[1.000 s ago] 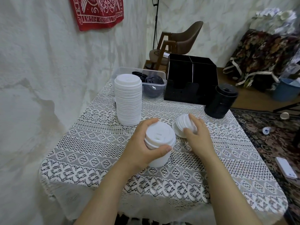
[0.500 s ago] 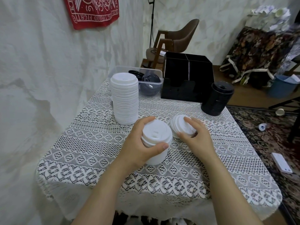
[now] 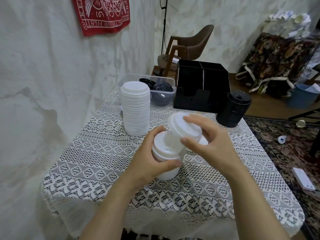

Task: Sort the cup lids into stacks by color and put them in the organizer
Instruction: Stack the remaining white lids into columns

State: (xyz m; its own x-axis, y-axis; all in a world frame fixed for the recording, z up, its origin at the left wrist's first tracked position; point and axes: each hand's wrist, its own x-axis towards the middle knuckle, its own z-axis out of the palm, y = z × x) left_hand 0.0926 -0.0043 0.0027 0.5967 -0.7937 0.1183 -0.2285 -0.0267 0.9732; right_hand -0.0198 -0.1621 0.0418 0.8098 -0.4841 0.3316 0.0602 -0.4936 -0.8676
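While the left hand point(image 3: 147, 161) wraps fingers and thumb round a short stack of white lids point(image 3: 164, 151) standing on the worktop point(image 3: 103, 161), the right hand point(image 3: 211, 146) pinches a smaller bunch of white lids point(image 3: 183, 129) between thumb and fingertips. That smaller bunch is tilted, its lower edge touching or just above the top of the short stack; which of the two cannot be told. Both hands and their lids sit well in front of the black organizer point(image 3: 202, 87), on the person's side of it.

A tall stack of white lids point(image 3: 135, 108) stands upright in front of the organizer and to its left, near the left hand but apart from it. A clear plastic bin point(image 3: 166, 80) lies just beside the organizer's left wall, with a few black lids point(image 3: 161, 87) in it. A stack of black lids point(image 3: 233, 108) stands just off the organizer's right front corner, leaning slightly. The organizer's compartments, split by a centre divider, look dark, and what they hold cannot be made out. A white lace cloth covers the worktop.

Behind the organizer is a brown chair point(image 3: 190, 44). Above and left of it, a red printed cloth point(image 3: 102, 13) hangs on the white wall.
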